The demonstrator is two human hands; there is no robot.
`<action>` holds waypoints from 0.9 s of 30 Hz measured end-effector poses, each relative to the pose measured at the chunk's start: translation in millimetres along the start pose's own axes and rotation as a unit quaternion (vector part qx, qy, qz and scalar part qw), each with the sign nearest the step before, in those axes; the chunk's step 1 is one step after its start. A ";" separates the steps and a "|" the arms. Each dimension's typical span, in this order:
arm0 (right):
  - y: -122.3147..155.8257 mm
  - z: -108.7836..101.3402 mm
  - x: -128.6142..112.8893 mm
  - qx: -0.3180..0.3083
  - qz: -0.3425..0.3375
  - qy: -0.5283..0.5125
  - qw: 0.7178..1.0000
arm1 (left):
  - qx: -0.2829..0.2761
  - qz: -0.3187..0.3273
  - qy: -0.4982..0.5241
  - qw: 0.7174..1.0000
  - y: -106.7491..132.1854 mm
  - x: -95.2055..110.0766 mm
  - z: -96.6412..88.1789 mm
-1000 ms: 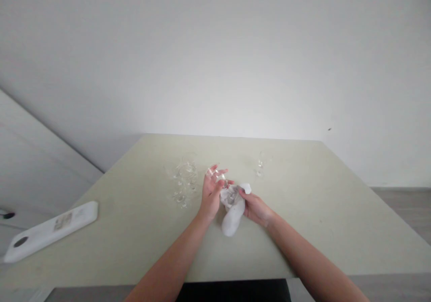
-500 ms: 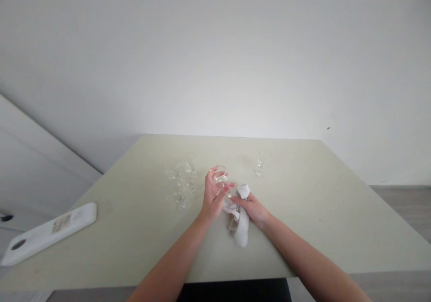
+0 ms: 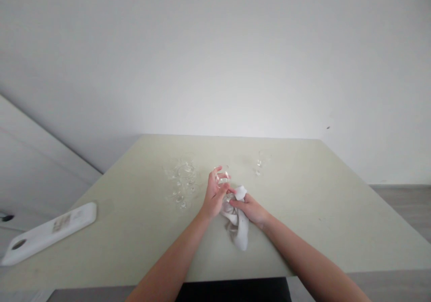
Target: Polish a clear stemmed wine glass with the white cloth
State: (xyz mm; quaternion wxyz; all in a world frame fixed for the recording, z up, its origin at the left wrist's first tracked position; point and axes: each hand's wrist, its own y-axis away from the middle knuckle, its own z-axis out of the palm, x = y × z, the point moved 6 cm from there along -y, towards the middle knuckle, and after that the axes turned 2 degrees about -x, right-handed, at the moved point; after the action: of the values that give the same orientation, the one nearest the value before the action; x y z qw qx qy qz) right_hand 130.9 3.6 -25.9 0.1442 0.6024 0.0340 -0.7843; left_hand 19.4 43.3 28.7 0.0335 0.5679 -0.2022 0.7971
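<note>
My left hand [image 3: 213,195] wraps its fingers round the bowl of a clear stemmed glass [image 3: 222,176] held just above the pale green table [image 3: 303,212]. My right hand [image 3: 251,209] grips a white cloth [image 3: 238,223] and presses it against the lower part of that glass. The cloth's loose end hangs down to the tabletop. The stem and foot of the glass are hidden by the cloth and my fingers.
A cluster of several clear glasses [image 3: 182,180] stands to the left of my hands. One more small glass [image 3: 260,162] stands alone at the back right. A white cutting board [image 3: 47,232] overhangs the table's left edge. A plain white wall rises behind.
The cloth's hanging end has swung from under my left hand to under my right. My right hand has shifted slightly on the glass, and my left fingers have closed tighter round the bowl.
</note>
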 end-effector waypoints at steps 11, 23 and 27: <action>-0.7 -6.1 -16.3 0.027 -0.105 0.217 0.970 | 0.104 -0.037 0.012 0.994 -5.0 -3.4 -16.7; -2.5 -7.5 -25.7 -0.001 -0.141 0.271 0.952 | -0.045 -0.032 -0.003 0.998 3.0 -17.7 10.2; -3.0 -8.6 -22.2 -0.004 -0.140 0.276 0.951 | -0.074 -0.014 -0.028 0.997 3.4 -16.7 13.1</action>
State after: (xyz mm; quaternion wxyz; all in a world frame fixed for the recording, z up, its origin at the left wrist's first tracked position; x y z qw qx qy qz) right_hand 143.3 12.5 -7.4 0.0198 0.7843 0.1594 -0.5993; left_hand 36.0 38.5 15.9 0.0810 0.5891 -0.2534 0.7630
